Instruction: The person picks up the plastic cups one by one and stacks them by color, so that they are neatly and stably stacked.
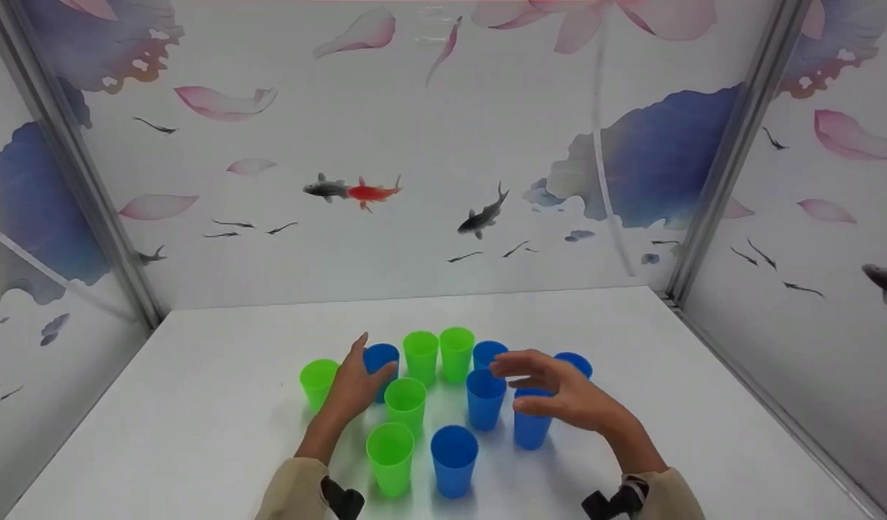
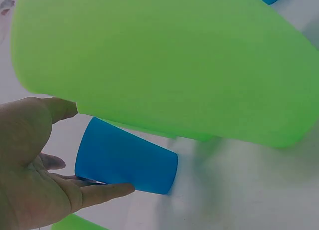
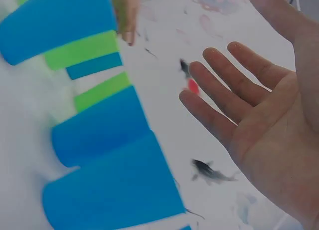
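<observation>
My left hand [image 1: 351, 386] reaches around a blue cup [image 1: 383, 358] at the back left, thumb and fingers spread to either side. In the left wrist view, straight fingers lie along that blue cup [image 2: 127, 157], and a large green cup [image 2: 159, 65] fills the foreground. Whether the fingers touch the blue cup I cannot tell. My right hand [image 1: 570, 396] hovers above the right-hand blue cups, nearest to one blue cup [image 1: 532, 431]. In the right wrist view, this hand [image 3: 269, 120] holds nothing, its fingers extended beside a blue cup [image 3: 114, 185].
Upright green cups stand around the left hand, including a left one [image 1: 318, 383], a middle one [image 1: 405, 409] and a front one [image 1: 391, 462]. Blue cups stand at front [image 1: 454, 462], centre [image 1: 485, 404] and far right [image 1: 575, 363]. Patterned walls enclose the white table [image 1: 219, 404].
</observation>
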`<state>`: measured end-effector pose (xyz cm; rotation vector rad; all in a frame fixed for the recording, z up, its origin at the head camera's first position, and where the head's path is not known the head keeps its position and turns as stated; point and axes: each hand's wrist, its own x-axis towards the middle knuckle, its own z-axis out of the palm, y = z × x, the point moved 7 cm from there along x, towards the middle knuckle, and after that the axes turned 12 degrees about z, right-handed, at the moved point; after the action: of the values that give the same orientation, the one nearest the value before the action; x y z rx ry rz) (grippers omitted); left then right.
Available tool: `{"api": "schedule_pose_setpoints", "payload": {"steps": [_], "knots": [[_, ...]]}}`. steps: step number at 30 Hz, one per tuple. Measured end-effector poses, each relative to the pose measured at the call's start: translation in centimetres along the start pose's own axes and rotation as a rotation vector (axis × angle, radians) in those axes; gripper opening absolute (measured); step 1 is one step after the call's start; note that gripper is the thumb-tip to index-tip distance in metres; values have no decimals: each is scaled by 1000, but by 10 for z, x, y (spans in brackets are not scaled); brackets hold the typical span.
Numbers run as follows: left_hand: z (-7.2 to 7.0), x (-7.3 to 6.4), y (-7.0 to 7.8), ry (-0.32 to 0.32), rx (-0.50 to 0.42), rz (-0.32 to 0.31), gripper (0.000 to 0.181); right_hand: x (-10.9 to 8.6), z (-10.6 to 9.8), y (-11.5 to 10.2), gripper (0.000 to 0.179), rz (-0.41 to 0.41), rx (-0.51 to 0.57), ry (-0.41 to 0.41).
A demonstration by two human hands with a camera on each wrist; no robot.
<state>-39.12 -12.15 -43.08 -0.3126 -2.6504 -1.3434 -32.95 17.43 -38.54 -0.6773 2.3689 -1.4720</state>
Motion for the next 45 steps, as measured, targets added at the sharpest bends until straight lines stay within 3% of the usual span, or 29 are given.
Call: {"api": "schedule_pose_setpoints", "payload": {"steps": [9,12,15,19,25,30,37,45], "knots": [[3,6,-5,9,19,-63,79,-18,-62,15,52,31,-103,464],[5,7,-8,6,1,-83,81,-21,-74,28,57,82,-134,563],[6,9,-10,6,-19,-92,83,-21,-83,43,65,148,-152,610],[7,9,-12,9,-37,-90,83,-19,-87,67,74,228,-164,609],[7,9,-18,1,-49,-122,79,-14,-83,106,85,325,-155,519],[6,12,-15,-8,-50,-139,78,-12,-81,125,84,357,-103,482],[0,18,5,-8,-25,-98,76,-12,-82,127,78,346,-78,463],[-17,25,45,9,-34,5,74,-12,-82,127,75,358,-61,467]]}}
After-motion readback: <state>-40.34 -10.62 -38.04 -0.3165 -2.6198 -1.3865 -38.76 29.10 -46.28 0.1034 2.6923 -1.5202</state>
